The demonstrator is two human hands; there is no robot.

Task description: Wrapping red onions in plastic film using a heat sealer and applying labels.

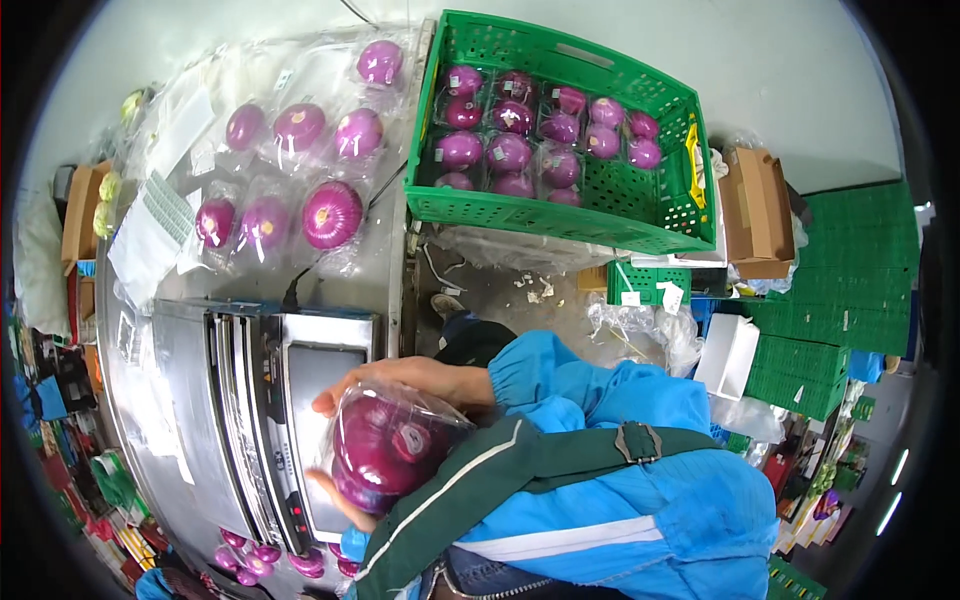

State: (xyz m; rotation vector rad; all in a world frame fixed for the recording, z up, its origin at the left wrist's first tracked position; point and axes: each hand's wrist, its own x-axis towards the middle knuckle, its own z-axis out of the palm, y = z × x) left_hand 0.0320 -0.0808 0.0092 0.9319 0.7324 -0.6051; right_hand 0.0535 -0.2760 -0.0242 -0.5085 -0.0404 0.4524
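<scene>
Both my hands hold a pack of red onions (395,450) in clear plastic film, above the edge of a steel machine with a flat plate (325,400). My right hand (420,382) lies along the far side of the pack, fingers curved over the film. From the near side, my left hand (342,497) cups the pack; its wrist is mostly hidden behind the onions and my sleeve. Beyond the machine, several wrapped red onions (332,215) lie spread out on the steel table (290,272).
A green crate (560,222) with rows of wrapped onions stands right of the table. Loose onions (245,557) sit past the machine's near end. Papers (150,235) lie on the table's left. Cardboard boxes (757,210) and stacked green crates (840,270) are at the right.
</scene>
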